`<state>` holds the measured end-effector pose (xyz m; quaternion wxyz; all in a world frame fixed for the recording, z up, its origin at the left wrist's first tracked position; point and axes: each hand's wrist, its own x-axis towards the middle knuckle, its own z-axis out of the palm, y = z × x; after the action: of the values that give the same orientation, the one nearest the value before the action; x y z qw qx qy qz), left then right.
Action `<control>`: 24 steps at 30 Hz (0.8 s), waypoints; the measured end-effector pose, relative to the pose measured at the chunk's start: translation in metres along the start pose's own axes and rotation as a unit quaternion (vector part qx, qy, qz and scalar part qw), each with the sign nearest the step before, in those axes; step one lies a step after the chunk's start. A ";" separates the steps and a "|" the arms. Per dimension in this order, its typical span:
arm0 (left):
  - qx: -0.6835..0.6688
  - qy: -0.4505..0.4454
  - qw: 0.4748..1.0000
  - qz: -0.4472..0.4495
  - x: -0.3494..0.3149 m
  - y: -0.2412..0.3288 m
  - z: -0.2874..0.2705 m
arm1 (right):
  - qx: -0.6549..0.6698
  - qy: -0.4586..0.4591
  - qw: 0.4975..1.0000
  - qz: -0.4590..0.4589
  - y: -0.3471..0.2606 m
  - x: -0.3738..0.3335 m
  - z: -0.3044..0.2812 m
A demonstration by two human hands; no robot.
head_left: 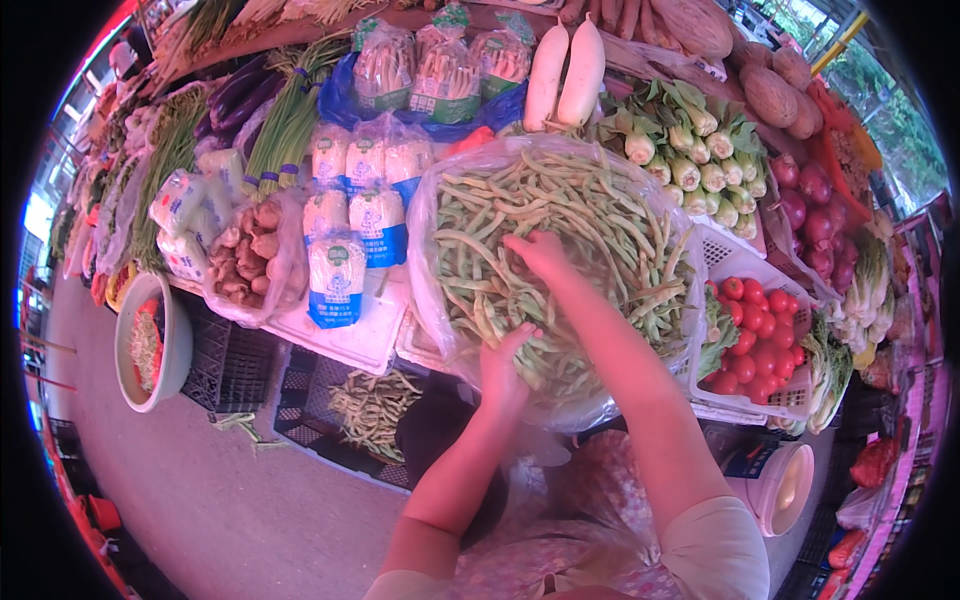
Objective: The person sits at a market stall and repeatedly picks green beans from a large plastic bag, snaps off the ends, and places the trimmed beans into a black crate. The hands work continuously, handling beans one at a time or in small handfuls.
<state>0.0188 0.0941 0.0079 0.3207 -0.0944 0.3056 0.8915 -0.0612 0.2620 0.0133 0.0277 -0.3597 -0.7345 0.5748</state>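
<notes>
A large clear plastic bag [432, 290], its mouth spread wide, is heaped with long green beans [600, 215]. My right hand [543, 256] reaches over the middle of the heap, its fingers bent down among the beans and partly hidden by them. Closer to me, at the bag's front side, my left hand [506, 366] is curled round some beans, with the fingertips pointing to the right. How many beans either hand grips cannot be made out.
Packaged white mushrooms [336, 275] and a bag of brown mushrooms [246, 250] stand left of the beans. Tomatoes [757, 335] fill a white crate at the right, below leafy greens [700, 165]. White radishes [582, 75] lie behind. A black crate [310, 400] with beans sits on the floor.
</notes>
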 end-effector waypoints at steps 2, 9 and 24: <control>-0.017 0.013 1.000 -0.013 -0.001 0.000 0.001 | -0.057 -0.015 0.997 -0.046 -0.010 -0.023 -0.013; -0.026 -0.014 0.999 -0.026 -0.004 -0.006 -0.002 | 0.171 0.037 0.970 -0.168 -0.042 -0.079 -0.081; -0.013 -0.011 0.999 -0.036 -0.002 -0.004 -0.002 | 0.259 -0.051 0.963 0.056 0.023 0.010 -0.043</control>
<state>0.0226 0.0945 0.0050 0.3544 -0.0998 0.2868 0.8844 -0.0380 0.3052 0.0040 0.0507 -0.3510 -0.5397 0.7635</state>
